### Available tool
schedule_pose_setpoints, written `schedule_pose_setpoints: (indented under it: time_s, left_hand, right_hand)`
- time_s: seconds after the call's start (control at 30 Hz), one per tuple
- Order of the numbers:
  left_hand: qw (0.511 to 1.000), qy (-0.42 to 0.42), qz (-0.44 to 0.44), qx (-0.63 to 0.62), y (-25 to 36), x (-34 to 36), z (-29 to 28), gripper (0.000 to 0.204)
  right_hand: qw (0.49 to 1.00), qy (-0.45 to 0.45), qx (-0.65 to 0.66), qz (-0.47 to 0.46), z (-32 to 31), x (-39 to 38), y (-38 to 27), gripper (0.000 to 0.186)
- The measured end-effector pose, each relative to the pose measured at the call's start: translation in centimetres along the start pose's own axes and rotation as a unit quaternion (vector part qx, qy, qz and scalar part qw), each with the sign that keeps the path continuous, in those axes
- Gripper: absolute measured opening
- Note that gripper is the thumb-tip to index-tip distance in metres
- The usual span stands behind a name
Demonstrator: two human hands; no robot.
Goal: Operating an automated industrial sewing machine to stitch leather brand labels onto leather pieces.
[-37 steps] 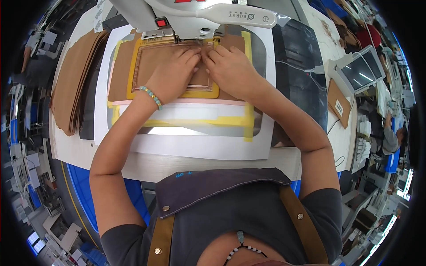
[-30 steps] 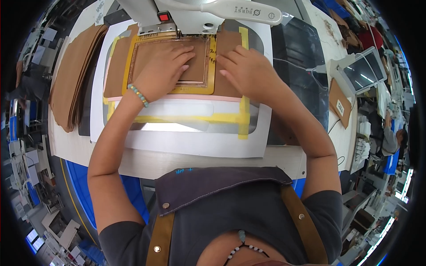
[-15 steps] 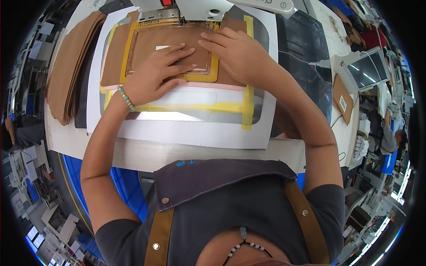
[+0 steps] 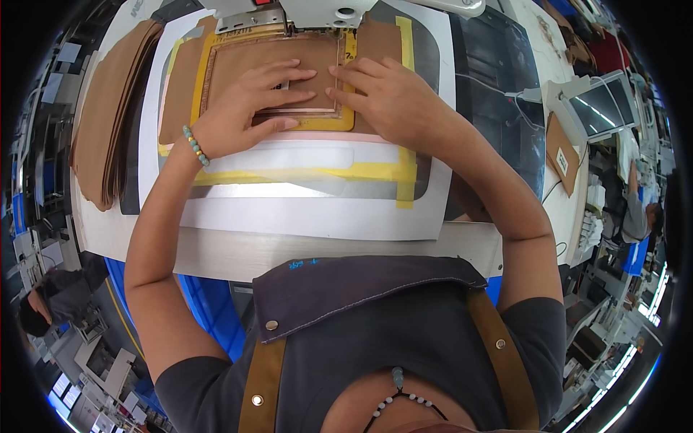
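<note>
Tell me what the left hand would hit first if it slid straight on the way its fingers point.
The left hand points toward the right hand; their fingertips nearly meet on the brown leather panel, so the right hand's fingers come first.

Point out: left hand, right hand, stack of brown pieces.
left hand (image 4: 242, 115), head view, back of the hand.
right hand (image 4: 390, 97), head view, back of the hand.
stack of brown pieces (image 4: 108, 108), head view, top sheet.

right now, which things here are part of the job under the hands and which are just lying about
In use:
- left hand and right hand, flat on the brown piece
- yellow frame around it
- sewing machine head above

Lying about:
- stack of brown pieces at left
- small screen at right
- brown tag
</note>
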State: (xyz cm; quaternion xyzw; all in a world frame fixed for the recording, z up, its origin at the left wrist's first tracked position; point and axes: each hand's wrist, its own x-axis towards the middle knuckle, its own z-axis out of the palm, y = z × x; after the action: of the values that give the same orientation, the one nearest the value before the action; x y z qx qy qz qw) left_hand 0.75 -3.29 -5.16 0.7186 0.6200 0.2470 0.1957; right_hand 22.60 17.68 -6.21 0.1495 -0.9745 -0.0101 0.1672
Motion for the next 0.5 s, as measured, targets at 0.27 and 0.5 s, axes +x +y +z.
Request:
schedule_pose_setpoints:
  time_s: [0.27,0.5]
  left_hand:
    - [0.993,-0.021,0.063,0.097,-0.8,0.3,0.1,0.051]
    - [0.992,-0.027,0.057,0.105,-1.1,1.1,-0.4,0.05]
  right_hand:
    - [0.999,-0.004,0.042,0.025,-0.3,-0.1,-0.6,0.04]
    - [0.993,0.022,0.099,0.053,-0.7,0.1,-1.0,0.039]
